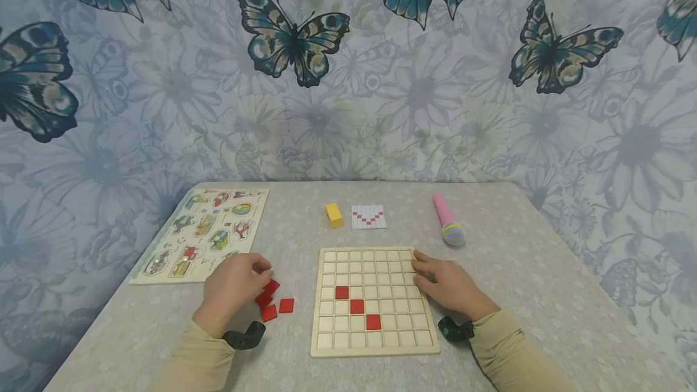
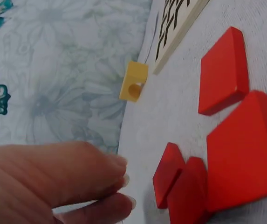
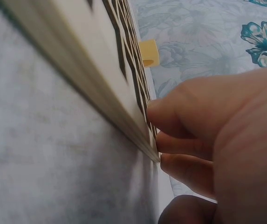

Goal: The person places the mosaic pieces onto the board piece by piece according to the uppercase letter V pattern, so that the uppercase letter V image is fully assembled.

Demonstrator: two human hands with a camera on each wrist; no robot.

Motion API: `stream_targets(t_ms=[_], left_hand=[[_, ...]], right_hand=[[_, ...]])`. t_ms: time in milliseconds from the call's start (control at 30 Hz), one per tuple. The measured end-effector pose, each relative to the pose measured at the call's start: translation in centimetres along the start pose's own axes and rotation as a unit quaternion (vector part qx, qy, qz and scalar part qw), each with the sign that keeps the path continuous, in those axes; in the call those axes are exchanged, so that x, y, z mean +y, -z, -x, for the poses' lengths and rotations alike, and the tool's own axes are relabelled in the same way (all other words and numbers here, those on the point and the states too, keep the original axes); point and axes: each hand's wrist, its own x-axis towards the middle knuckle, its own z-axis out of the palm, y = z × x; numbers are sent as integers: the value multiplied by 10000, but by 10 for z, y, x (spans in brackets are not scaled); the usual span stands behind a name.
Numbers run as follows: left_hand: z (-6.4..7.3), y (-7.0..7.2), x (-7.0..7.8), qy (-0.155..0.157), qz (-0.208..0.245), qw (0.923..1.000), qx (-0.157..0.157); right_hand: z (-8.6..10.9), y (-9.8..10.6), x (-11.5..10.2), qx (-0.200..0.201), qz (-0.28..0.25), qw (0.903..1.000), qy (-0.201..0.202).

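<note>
A square wooden grid board (image 1: 376, 352) lies in front of me. Three red square tiles (image 1: 356, 307) sit in its cells in a diagonal row. Several loose red tiles (image 1: 286, 305) lie left of the board, some overlapping. My left hand (image 1: 238, 283) hovers beside this pile, thumb and finger bent near each other. No tile shows between those fingertips (image 2: 117, 163) in the left wrist view; the palm side is hidden. My right hand (image 1: 452, 283) rests on the board's right edge near the far corner, its fingers fairly straight; the fingertips (image 3: 154, 112) touch the rim in the right wrist view.
Behind the board lie a yellow block (image 1: 334, 215) and a small card (image 1: 368, 217) with a red V pattern on a grid. A pink toy microphone (image 1: 449, 220) lies at back right. On the left is a picture puzzle board (image 1: 179, 247). A patterned wall closes the back.
</note>
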Motion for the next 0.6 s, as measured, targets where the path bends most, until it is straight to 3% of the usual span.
stream_targets(t_ms=[100, 267, 600], left_hand=[[3, 0, -3, 197, -87, 9992, -336], [4, -4, -3, 103, -160, 9970, -750], [-2, -22, 5, -358, -207, 9989, -203]], right_hand=[[0, -1, -1, -31, -48, 10000, -18], [0, -3, 0, 5, -93, 9999, -58], [-1, -2, 2, 4, -102, 9999, -29]])
